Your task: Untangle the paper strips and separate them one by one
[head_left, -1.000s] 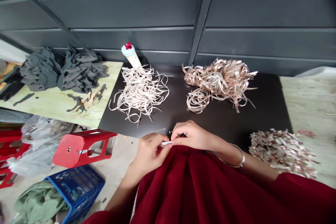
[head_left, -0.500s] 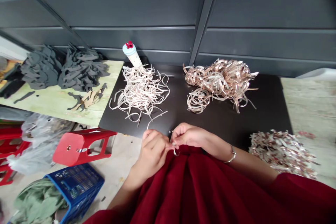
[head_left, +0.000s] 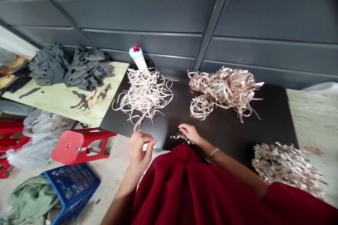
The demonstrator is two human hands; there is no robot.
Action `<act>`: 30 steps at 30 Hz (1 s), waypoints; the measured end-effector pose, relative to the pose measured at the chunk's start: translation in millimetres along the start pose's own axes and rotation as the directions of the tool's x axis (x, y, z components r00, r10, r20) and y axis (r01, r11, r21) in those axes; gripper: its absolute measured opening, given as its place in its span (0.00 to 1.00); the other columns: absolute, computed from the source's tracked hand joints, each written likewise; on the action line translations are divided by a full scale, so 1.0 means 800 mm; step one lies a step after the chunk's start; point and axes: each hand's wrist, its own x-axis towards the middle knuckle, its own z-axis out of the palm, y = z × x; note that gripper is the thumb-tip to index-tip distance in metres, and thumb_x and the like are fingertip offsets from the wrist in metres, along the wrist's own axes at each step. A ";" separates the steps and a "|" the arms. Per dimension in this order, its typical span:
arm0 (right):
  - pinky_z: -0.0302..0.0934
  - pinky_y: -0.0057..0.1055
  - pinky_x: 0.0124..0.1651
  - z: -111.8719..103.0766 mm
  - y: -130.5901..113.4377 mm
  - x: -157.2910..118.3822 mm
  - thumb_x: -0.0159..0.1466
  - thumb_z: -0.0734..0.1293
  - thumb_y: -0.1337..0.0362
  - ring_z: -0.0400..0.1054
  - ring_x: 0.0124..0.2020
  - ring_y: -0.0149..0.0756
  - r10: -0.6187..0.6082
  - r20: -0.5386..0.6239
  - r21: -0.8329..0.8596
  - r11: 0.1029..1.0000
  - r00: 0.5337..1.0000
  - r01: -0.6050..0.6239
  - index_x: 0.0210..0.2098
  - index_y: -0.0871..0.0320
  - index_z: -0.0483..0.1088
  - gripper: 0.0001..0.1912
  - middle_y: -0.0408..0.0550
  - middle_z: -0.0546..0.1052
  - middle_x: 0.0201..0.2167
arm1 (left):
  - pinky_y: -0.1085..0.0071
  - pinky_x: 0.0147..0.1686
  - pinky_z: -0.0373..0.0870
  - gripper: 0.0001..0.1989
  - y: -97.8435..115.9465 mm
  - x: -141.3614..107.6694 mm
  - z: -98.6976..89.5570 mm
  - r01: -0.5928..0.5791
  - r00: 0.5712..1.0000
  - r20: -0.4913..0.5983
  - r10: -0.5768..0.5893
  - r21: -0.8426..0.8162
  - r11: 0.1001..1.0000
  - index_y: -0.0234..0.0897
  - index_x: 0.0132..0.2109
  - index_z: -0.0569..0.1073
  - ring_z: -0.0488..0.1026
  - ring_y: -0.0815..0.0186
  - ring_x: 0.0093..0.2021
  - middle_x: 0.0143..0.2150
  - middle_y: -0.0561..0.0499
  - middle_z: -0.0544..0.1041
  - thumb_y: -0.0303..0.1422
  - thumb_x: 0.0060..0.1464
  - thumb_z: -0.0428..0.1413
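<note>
My left hand is at the table's front edge, with its thumb and fingers curled round a thin pale strip. One end of the strip rises toward a loose pile of cream strips. My right hand reaches over the dark table with its fingers stretched out and nothing visible in them. Under and beside those fingers lie a few small knotted strips, pale and shiny. Farther back is a heap of long rose-gold strips.
At the right front sits a heap of short shiny pieces. Behind the cream pile stands a white tumbler. Grey cut pieces cover a pale table at left. A red stool and a blue crate stand on the floor.
My hands were together, working a strip. They have come apart: the left has moved left with a strip, the right forward over the table beside small knotted pieces.
</note>
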 end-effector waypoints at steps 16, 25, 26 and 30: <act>0.46 0.59 0.60 0.061 0.044 -0.007 0.64 0.60 0.62 0.44 0.66 0.54 -0.222 0.274 -0.608 0.713 0.936 0.348 0.62 0.54 0.55 0.27 0.57 0.52 0.65 | 0.50 0.55 0.54 0.06 -0.174 -0.032 0.053 0.380 0.892 0.048 -0.450 0.460 0.802 0.38 0.34 0.71 0.70 0.58 0.43 0.38 0.47 0.75 0.30 0.56 0.50; 0.50 0.54 0.59 0.010 0.056 -0.062 0.62 0.63 0.59 0.48 0.64 0.51 -0.122 0.250 -0.646 0.718 0.961 0.259 0.60 0.46 0.59 0.26 0.50 0.56 0.65 | 0.61 0.56 0.60 0.08 -0.277 0.004 0.099 0.372 0.874 0.155 -0.461 0.397 0.839 0.36 0.37 0.75 0.64 0.54 0.54 0.50 0.41 0.66 0.26 0.48 0.54; 0.51 0.51 0.60 0.001 0.055 -0.064 0.62 0.63 0.59 0.51 0.63 0.49 -0.111 0.181 -0.644 0.737 0.977 0.203 0.58 0.47 0.61 0.25 0.49 0.58 0.63 | 0.62 0.57 0.60 0.08 -0.283 0.004 0.101 0.371 0.874 0.164 -0.457 0.382 0.847 0.35 0.37 0.75 0.64 0.54 0.54 0.50 0.41 0.66 0.27 0.48 0.54; 0.55 0.44 0.57 -0.049 0.056 -0.037 0.65 0.56 0.66 0.59 0.56 0.48 -0.008 -0.173 -0.651 0.751 0.985 -0.108 0.55 0.59 0.65 0.20 0.60 0.66 0.55 | 0.61 0.58 0.60 0.09 -0.292 -0.003 0.105 0.386 0.878 0.151 -0.454 0.339 0.858 0.34 0.38 0.75 0.63 0.53 0.55 0.49 0.40 0.65 0.28 0.48 0.54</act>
